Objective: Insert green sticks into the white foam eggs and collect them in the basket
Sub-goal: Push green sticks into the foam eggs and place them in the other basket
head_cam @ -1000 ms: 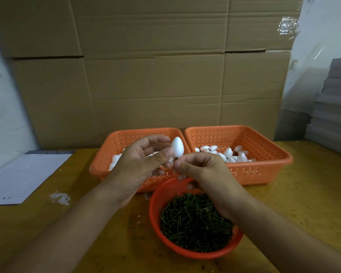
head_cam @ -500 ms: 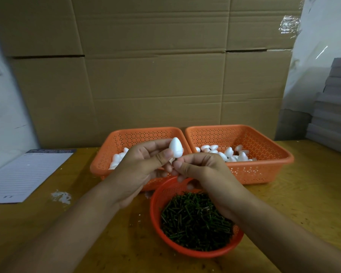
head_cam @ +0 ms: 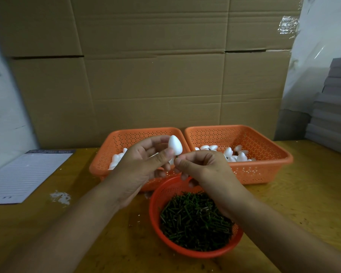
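My left hand (head_cam: 144, 164) holds a white foam egg (head_cam: 175, 147) upright between thumb and fingers, above the baskets. My right hand (head_cam: 203, 166) pinches right at the egg's lower end with thumb and forefinger; the green stick there is hidden by the fingertips. Below my hands a round red basket (head_cam: 156, 205) is full of short green sticks (head_cam: 195, 219). Behind it stand two orange rectangular baskets: the left basket (head_cam: 110, 146) and the right basket (head_cam: 264, 138), each holding white eggs (head_cam: 234, 154). My left hand covers much of the left basket's contents.
A lined paper sheet (head_cam: 24, 174) lies at the table's left, with white foam crumbs (head_cam: 60, 197) beside it. A cardboard wall (head_cam: 156, 75) closes the back. Grey stacked boards (head_cam: 335, 107) stand at the far right.
Both hands stay almost in place. The egg has come down a little against my right fingertips, which have closed up to its base.
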Tool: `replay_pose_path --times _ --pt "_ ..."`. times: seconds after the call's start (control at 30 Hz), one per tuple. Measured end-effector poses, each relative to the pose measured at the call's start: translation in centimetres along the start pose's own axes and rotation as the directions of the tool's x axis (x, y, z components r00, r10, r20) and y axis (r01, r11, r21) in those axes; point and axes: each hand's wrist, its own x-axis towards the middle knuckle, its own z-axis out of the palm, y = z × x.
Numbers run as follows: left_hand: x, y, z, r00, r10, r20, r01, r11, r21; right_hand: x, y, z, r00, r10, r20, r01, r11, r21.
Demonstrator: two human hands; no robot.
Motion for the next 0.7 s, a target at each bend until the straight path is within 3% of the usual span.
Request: replay_pose_path --times 0.17,0.53,0.7 --pt "0.0 -0.11 0.15 0.999 0.035 -0.034 -0.033 0.997 0.065 -0.07 -0.01 0.01 0.999 -0.036 0.01 0.036 0.998 -0.05" --pt "-0.22 0.4 -0.39 0.989 -0.021 0.144 0.02 1.0 0.014 0.05 0.03 -0.39 0.98 -0.013 0.201 0.009 1.0 0.021" --pt "-0.16 0.4 -0.35 0.989 -0.031 0.143 0.029 1.0 0.012 0.03 0.03 -0.29 0.982 0.003 0.187 -0.012 0.999 0.049"
